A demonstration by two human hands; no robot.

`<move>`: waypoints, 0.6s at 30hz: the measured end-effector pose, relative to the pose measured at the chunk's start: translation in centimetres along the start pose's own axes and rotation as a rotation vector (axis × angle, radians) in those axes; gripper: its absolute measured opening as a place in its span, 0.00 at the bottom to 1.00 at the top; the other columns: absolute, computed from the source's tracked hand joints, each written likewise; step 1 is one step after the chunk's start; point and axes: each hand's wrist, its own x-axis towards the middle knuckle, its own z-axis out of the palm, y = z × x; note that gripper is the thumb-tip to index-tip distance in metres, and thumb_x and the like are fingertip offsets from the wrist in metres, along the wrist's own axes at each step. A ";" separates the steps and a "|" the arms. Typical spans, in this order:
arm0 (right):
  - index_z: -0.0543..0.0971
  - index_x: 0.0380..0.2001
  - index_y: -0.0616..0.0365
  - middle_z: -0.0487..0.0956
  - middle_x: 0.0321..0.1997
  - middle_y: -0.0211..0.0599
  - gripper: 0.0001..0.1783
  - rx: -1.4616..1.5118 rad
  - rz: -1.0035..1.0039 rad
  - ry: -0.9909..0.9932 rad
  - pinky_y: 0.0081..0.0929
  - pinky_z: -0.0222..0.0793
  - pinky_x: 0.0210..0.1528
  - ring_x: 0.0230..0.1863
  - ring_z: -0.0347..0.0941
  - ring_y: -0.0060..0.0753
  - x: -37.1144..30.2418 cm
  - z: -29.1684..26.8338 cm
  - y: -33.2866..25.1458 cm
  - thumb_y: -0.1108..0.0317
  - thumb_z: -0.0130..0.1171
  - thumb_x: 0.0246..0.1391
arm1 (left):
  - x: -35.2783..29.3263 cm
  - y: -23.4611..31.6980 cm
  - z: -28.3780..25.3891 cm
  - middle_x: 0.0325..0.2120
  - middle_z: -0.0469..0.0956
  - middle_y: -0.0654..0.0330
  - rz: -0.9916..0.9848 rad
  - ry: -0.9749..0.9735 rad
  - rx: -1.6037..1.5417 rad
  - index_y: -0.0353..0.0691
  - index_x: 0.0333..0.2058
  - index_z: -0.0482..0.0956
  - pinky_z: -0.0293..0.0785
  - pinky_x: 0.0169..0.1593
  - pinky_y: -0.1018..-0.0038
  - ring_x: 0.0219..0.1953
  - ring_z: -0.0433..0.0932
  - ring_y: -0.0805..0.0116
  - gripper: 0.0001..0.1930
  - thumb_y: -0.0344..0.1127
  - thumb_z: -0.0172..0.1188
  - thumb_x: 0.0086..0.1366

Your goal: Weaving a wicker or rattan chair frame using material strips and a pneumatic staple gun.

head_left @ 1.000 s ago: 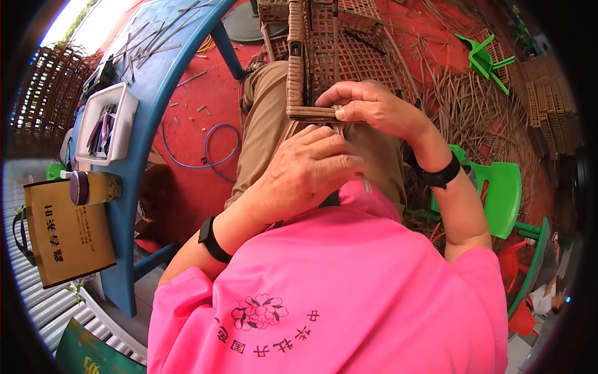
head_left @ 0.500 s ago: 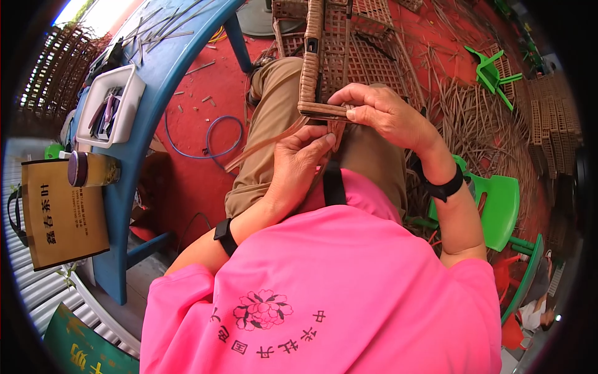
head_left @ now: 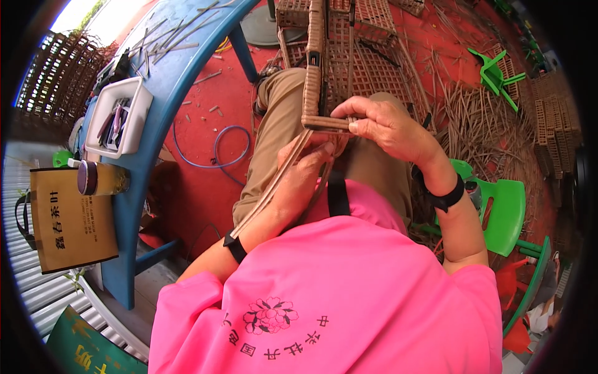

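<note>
Over my lap lies a brown woven wicker piece (head_left: 316,68) with an open lattice and a rim wrapped in flat strips. My right hand (head_left: 392,128) pinches the near end bar (head_left: 329,122) of its rim between thumb and fingers. Just below that bar, my left hand (head_left: 299,181) has its thumb and fingers closed on a brown weaving strip (head_left: 336,146). Long loose strips (head_left: 274,184) trail from the corner across the back of my left hand to the wrist, partly covering its fingers.
On the left stands a blue table (head_left: 165,68) bearing a white tray of tools (head_left: 134,134), a lidded jar (head_left: 112,179) and cut strips. Green plastic chairs (head_left: 504,215) stand at right, near heaped brown strips (head_left: 486,128). A blue hose (head_left: 218,140) curls on the red floor.
The loose strips have swung from pointing out to the left to lying over my left hand and forearm. Both hands stay by the rim's end. The whole view has shifted slightly.
</note>
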 end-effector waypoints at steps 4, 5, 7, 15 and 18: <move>0.78 0.55 0.62 0.84 0.38 0.43 0.19 0.063 0.064 -0.014 0.30 0.75 0.47 0.41 0.82 0.33 -0.1 0.1 0.0 0.71 0.53 0.62 | -0.5 1.0 1.1 0.45 0.83 0.65 -0.044 0.049 -0.052 0.41 0.47 0.81 0.76 0.50 0.76 0.44 0.79 0.76 0.07 0.30 0.58 0.74; 0.78 0.56 0.61 0.85 0.40 0.42 0.19 0.078 0.048 -0.001 0.29 0.76 0.46 0.39 0.82 0.29 -0.1 0.3 0.1 0.71 0.53 0.62 | -0.6 1.5 1.4 0.46 0.82 0.64 -0.089 0.069 -0.091 0.40 0.48 0.80 0.75 0.52 0.77 0.46 0.79 0.76 0.08 0.29 0.57 0.74; 0.78 0.57 0.61 0.86 0.42 0.42 0.19 0.142 0.008 0.009 0.29 0.76 0.45 0.38 0.81 0.27 0.1 0.6 0.3 0.73 0.52 0.64 | -0.8 2.4 1.8 0.49 0.81 0.64 -0.169 0.091 -0.163 0.40 0.51 0.79 0.75 0.54 0.78 0.49 0.79 0.76 0.10 0.28 0.56 0.74; 0.81 0.55 0.63 0.86 0.46 0.34 0.20 0.310 -0.098 -0.036 0.22 0.77 0.43 0.37 0.78 0.20 0.0 1.2 1.4 0.83 0.50 0.64 | -1.6 5.8 1.7 0.50 0.80 0.60 -0.194 -0.027 -0.451 0.35 0.53 0.76 0.77 0.60 0.76 0.53 0.79 0.72 0.12 0.28 0.58 0.73; 0.82 0.53 0.63 0.84 0.48 0.37 0.18 0.284 -0.105 -0.015 0.26 0.75 0.50 0.45 0.79 0.26 -0.2 0.9 1.4 0.82 0.51 0.63 | -1.3 6.2 2.1 0.48 0.80 0.59 -0.215 -0.008 -0.506 0.34 0.52 0.75 0.78 0.59 0.76 0.51 0.81 0.72 0.12 0.31 0.59 0.74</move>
